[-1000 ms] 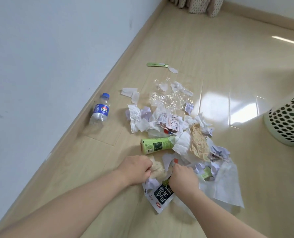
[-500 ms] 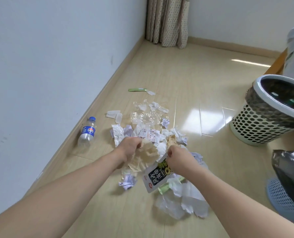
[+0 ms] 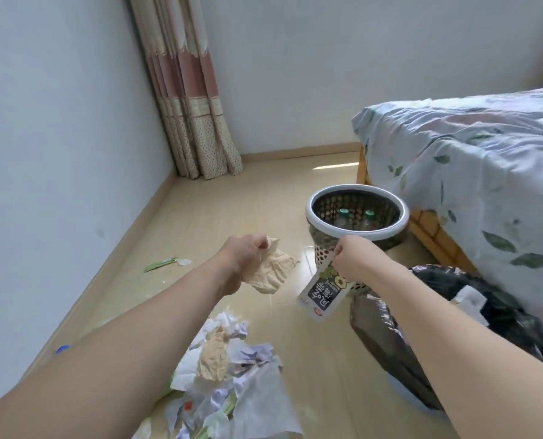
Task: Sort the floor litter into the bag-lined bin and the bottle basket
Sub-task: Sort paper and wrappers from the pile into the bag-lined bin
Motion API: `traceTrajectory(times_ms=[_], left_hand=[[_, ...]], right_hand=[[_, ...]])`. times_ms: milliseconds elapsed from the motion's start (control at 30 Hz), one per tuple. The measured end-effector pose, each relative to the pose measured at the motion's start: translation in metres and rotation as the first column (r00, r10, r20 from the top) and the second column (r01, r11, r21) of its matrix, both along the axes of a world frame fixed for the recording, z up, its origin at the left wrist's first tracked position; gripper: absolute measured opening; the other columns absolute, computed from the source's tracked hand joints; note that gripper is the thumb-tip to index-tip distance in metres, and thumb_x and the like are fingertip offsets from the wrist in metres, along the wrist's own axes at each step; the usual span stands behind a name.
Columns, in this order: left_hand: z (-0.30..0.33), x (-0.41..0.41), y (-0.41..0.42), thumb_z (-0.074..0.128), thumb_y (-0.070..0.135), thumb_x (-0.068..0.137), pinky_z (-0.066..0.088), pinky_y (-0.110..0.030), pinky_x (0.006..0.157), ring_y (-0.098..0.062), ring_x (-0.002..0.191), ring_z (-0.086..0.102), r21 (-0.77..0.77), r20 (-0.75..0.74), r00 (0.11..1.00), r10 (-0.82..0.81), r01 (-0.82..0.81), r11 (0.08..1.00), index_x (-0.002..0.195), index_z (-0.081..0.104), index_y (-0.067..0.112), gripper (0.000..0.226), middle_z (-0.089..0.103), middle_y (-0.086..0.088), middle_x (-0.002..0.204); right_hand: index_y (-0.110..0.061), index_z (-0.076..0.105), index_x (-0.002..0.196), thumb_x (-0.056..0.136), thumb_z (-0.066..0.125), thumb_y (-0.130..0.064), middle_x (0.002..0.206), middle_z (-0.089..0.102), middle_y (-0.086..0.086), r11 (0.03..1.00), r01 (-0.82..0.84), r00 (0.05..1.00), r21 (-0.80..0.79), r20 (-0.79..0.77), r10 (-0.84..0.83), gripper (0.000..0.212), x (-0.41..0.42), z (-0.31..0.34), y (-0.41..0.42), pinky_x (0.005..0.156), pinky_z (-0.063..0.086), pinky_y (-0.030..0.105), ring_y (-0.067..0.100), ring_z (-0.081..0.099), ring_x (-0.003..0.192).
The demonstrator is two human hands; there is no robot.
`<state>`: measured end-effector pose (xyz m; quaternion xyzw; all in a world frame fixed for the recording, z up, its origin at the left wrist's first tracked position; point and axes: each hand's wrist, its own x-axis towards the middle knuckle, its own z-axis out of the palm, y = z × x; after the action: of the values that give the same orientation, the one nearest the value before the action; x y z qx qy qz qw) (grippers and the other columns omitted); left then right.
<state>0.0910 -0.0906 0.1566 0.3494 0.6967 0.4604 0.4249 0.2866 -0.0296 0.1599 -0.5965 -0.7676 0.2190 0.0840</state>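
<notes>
Left hand [image 3: 248, 251] raised over the floor, fingers curled round a crumpled beige paper wad [image 3: 271, 274] that hangs below the fist. Right hand [image 3: 355, 259] pinches the top corner of a snack wrapper [image 3: 322, 294]; wrapper hangs with its long axis tilted, upper end at the fingers, lower end down toward the person. Black panel with white Chinese characters, seen upside down; I cannot read them. Yellow-green sunflower print near the top, small red mark at the low corner.

Landmark: bottle basket [image 3: 357, 239], white rim, perforated wall, upright beside the bed [image 3: 472, 172]. Two green bottle caps [image 3: 344, 212] show inside it. Wrapper hangs in front of the basket's near wall, outside the rim. Bag-lined bin [image 3: 390, 337], black liner, sits nearer the person than the basket, just right of the wrapper.

Litter pile [image 3: 229, 375] lies on the floor well left of and nearer than the basket. Bare floor [image 3: 232, 201] runs from basket to curtain [image 3: 194, 115].
</notes>
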Motion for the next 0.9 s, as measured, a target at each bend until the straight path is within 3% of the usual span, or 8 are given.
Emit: traceTrajectory(times_ms=[100,200,300,467,567,667,800,900], left_hand=[[0.013,0.073,0.035,0.052,0.008,0.083,0.040,-0.025,0.054,-0.024,0.056,0.051,0.012,-0.015,0.995,-0.096,0.096,0.995,0.074,0.057,0.009,0.010,0.053,-0.012,0.072],[0.017,0.140,0.061,0.055,0.011,0.083,0.049,-0.032,0.064,-0.028,0.074,0.060,0.030,-0.047,0.980,-0.193,0.195,0.980,0.088,0.062,0.007,0.010,0.063,-0.014,0.087],[0.011,0.204,0.082,0.056,0.015,0.086,0.046,-0.033,0.071,-0.025,0.080,0.056,0.016,-0.161,0.943,-0.291,0.297,0.955,0.085,0.062,0.011,0.008,0.060,-0.009,0.088],[-0.026,0.271,0.097,0.057,0.024,0.088,0.042,-0.028,0.064,-0.017,0.069,0.052,-0.049,-0.362,0.841,-0.403,0.415,0.909,0.083,0.064,0.011,0.016,0.057,-0.002,0.076],[-0.051,0.290,0.099,0.054,0.027,0.089,0.044,-0.026,0.062,-0.018,0.069,0.055,-0.144,-0.499,0.703,-0.508,0.511,0.848,0.085,0.065,0.009,0.021,0.061,-0.003,0.076],[-0.072,0.303,0.103,0.048,0.023,0.085,0.049,-0.028,0.065,-0.028,0.079,0.064,-0.300,-0.633,0.465,-0.619,0.589,0.750,0.081,0.066,0.007,0.025,0.067,-0.009,0.081],[-0.096,0.311,0.106,0.048,0.026,0.084,0.052,-0.036,0.082,-0.032,0.096,0.061,-0.623,-0.587,0.132,-0.798,0.556,0.550,0.101,0.067,0.012,0.029,0.063,-0.011,0.107],[-0.105,0.314,0.109,0.053,0.027,0.091,0.051,-0.036,0.086,-0.030,0.104,0.060,-0.705,-0.522,0.082,-0.849,0.520,0.483,0.114,0.063,0.012,0.029,0.064,-0.011,0.115]], right_hand=[[-0.011,0.058,0.107,0.092,0.048,-0.010,0.088,0.062,0.005,0.991,0.133,0.984,-0.031,-0.113,-0.135,0.019,0.067,0.012,0.029,0.069,0.055,0.031,0.018,0.060,0.075],[-0.009,0.060,0.109,0.093,0.049,-0.012,0.092,0.061,0.006,0.972,0.224,0.952,-0.076,-0.196,-0.235,0.020,0.118,0.013,0.044,0.073,0.054,0.032,0.019,0.058,0.076],[-0.009,0.063,0.106,0.092,0.050,-0.012,0.089,0.060,0.006,0.947,0.305,0.913,-0.100,-0.251,-0.321,0.020,0.163,0.004,0.058,0.066,0.051,0.033,0.021,0.057,0.076],[-0.003,0.064,0.110,0.089,0.049,-0.007,0.097,0.061,0.013,0.882,0.429,0.859,-0.195,-0.213,-0.465,0.026,0.218,-0.021,0.078,0.066,0.045,0.032,0.030,0.057,0.082],[0.001,0.060,0.116,0.093,0.049,-0.008,0.109,0.061,0.016,0.862,0.442,0.866,-0.247,-0.132,-0.482,0.028,0.237,-0.037,0.084,0.074,0.046,0.032,0.030,0.057,0.091],[0.002,0.059,0.119,0.095,0.047,-0.008,0.112,0.061,0.016,0.851,0.444,0.875,-0.280,-0.068,-0.479,0.029,0.247,-0.056,0.086,0.072,0.042,0.028,0.028,0.055,0.090],[0.003,0.054,0.127,0.096,0.045,-0.008,0.130,0.056,0.019,0.862,0.377,0.903,-0.340,-0.071,-0.423,0.034,0.249,-0.073,0.084,0.089,0.044,0.033,0.032,0.054,0.121],[-0.004,0.057,0.116,0.096,0.041,-0.006,0.105,0.061,0.013,0.885,0.349,0.914,-0.309,-0.095,-0.394,0.026,0.247,-0.075,0.090,0.078,0.041,0.029,0.030,0.056,0.107]])
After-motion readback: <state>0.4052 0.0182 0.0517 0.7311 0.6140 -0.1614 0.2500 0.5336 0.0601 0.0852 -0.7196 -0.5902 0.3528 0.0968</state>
